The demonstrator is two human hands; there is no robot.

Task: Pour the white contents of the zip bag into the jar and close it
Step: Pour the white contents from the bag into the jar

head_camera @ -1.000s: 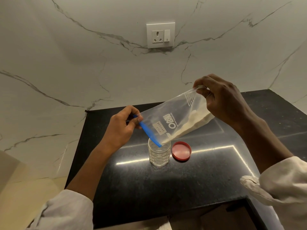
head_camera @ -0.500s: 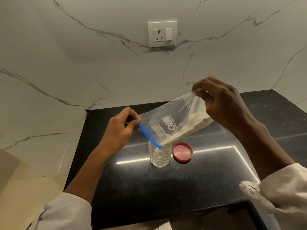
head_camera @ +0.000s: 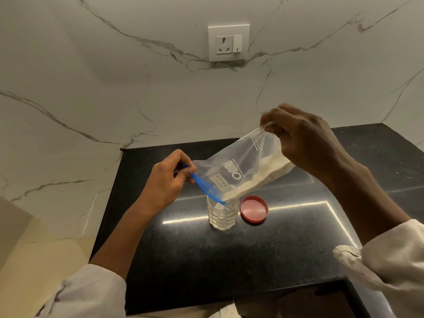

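Pinching the zip bag (head_camera: 238,166) at both ends, left hand (head_camera: 167,180) and right hand (head_camera: 307,143) tilt it over the jar (head_camera: 222,216).

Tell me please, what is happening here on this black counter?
A person is pouring white powder from a clear plastic zip bag into a small ribbed glass jar that stands on the black stone counter. The left hand pinches the bag's blue zip edge over the jar's mouth, and the right hand lifts the bag's bottom end, so the bag is tilted. The round red lid lies beside the jar, not yet on it.
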